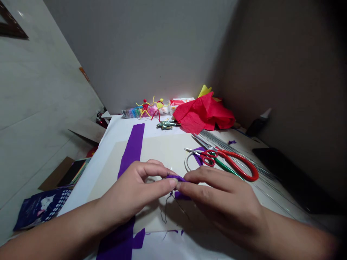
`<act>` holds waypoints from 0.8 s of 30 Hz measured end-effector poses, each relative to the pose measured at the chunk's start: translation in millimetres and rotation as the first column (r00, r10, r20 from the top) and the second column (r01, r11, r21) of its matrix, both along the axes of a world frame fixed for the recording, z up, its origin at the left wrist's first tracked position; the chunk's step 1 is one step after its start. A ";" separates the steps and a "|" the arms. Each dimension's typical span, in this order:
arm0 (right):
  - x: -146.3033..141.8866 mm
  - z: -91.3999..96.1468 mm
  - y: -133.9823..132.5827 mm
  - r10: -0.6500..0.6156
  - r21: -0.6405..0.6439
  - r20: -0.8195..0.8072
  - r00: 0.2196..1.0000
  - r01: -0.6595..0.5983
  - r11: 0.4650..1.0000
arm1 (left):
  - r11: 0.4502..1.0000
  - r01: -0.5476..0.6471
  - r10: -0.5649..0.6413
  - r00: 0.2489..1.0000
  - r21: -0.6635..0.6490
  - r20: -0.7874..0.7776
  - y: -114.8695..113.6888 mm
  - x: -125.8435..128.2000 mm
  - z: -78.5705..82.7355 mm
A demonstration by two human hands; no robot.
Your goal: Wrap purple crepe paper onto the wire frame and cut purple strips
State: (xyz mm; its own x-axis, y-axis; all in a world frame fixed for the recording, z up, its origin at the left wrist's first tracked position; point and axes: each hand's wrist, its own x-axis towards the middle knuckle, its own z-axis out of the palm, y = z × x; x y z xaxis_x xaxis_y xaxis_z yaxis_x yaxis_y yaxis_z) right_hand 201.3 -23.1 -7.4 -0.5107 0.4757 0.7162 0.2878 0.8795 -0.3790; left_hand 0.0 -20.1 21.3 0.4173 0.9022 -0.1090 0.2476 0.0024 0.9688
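Observation:
My left hand (132, 191) and my right hand (217, 198) meet over the middle of the white table (114, 133). Both pinch a small piece of purple crepe paper (176, 178) wrapped on thin dark wire. The wire ends (169, 206) hang down below my fingers. A long purple crepe paper strip (132, 148) lies on the table and runs under my left wrist. Red-handled scissors (230, 162) lie just beyond my right hand, beside a smaller pair.
At the back stand two small wire figures (151, 106), a silvery figure (166, 124), crumpled red paper (204, 113) and a pack of coloured items. Thin metal wires (244, 155) lie at the right beside a dark slab. Boxes and a blue packet (40, 207) sit below left.

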 end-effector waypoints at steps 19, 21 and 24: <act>-6.7 11.0 -2.6 -0.100 -0.493 -0.088 0.991 0.044 0.869 | 0.978 -0.033 0.076 0.975 0.205 -0.207 -1.1 7.0 2.4; -6.7 11.6 -3.0 -0.110 -0.500 -0.099 0.989 0.046 0.865 | 0.970 -0.020 0.074 0.973 0.241 -0.217 -0.7 7.6 2.6; -6.4 12.8 -5.6 -0.136 -0.511 -0.113 0.984 0.059 0.858 | 0.961 0.017 0.060 0.962 0.275 -0.268 -0.3 8.8 5.8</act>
